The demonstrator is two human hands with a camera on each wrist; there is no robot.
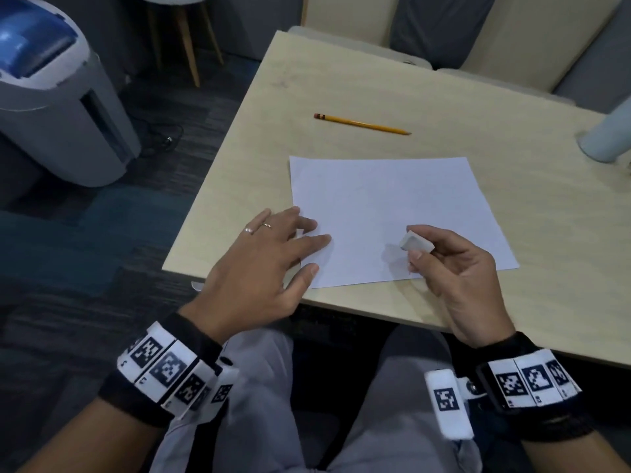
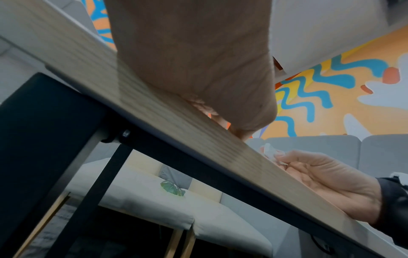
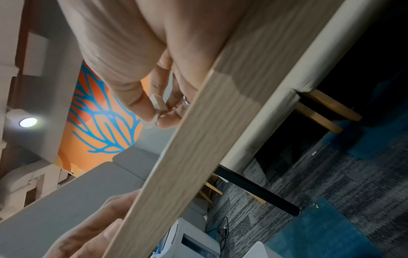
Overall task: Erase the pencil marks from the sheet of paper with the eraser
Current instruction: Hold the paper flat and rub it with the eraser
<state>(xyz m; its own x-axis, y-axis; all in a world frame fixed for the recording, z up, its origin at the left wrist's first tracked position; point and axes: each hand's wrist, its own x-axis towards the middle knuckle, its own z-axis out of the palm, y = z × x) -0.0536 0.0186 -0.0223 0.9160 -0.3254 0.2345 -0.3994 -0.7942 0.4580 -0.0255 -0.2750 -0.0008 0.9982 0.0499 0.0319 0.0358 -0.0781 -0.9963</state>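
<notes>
A white sheet of paper (image 1: 392, 213) lies flat on the light wooden table (image 1: 341, 97); no pencil marks show on it in the head view. My right hand (image 1: 454, 268) pinches a small white eraser (image 1: 415, 242) between thumb and fingers, just above the sheet's near right part. The same eraser (image 3: 158, 103) shows in the right wrist view, and faintly as the eraser (image 2: 272, 153) in the left wrist view. My left hand (image 1: 273, 257) lies with spread, straight fingers on the sheet's near left corner. The wrist views are half blocked by the table edge (image 2: 176, 118).
A yellow pencil (image 1: 362, 123) lies on the table beyond the sheet. A pale cylinder (image 1: 607, 134) stands at the right edge. A grey bin with a blue lid (image 1: 51, 80) is on the floor to the left. Cushioned seats (image 1: 512, 39) line the far side.
</notes>
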